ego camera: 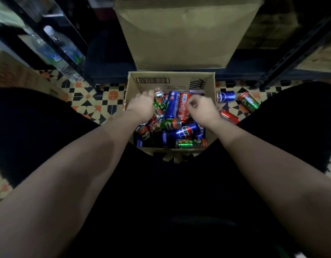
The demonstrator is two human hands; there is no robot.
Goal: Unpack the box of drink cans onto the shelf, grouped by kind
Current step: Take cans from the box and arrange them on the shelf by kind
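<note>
An open cardboard box [170, 80] stands on the tiled floor between my knees, full of jumbled drink cans: blue Pepsi cans [185, 132], green cans [190, 143] and orange-red cans [184, 107]. My left hand [141, 106] reaches into the box's left side with its fingers curled down among the cans. My right hand [202, 108] hovers over the right side, fingers curled. What either hand grips is hidden. Three cans lie on the floor right of the box: a blue Pepsi can [226, 96], a green can [249, 101] and a red can [230, 117].
The box's raised flap [179, 34] leans against a dark metal shelf [254, 62] behind it. A black rack [55, 34] on the left holds water bottles [68, 47]. My dark-clothed knees flank the box on both sides.
</note>
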